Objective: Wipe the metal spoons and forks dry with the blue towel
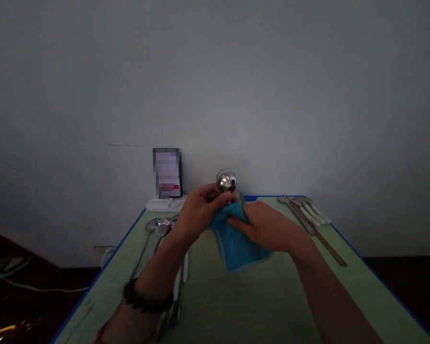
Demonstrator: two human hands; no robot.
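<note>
A shiny metal ladle [227,181] is held up over the middle of the green table [258,306], its round bowl catching the light. My left hand [199,210] is closed on it just below the bowl. My right hand [268,225] is closed on a blue cloth [236,246], which wraps the ladle's handle and hangs down between my hands. A dark bead bracelet sits on my left wrist.
Several metal spoons [156,228] lie on the table's left side, partly under my left arm. At the back right lie more utensils [310,212], among them a pair of wooden chopsticks [320,236]. A small stand-up card [167,173] leans against the wall behind the table.
</note>
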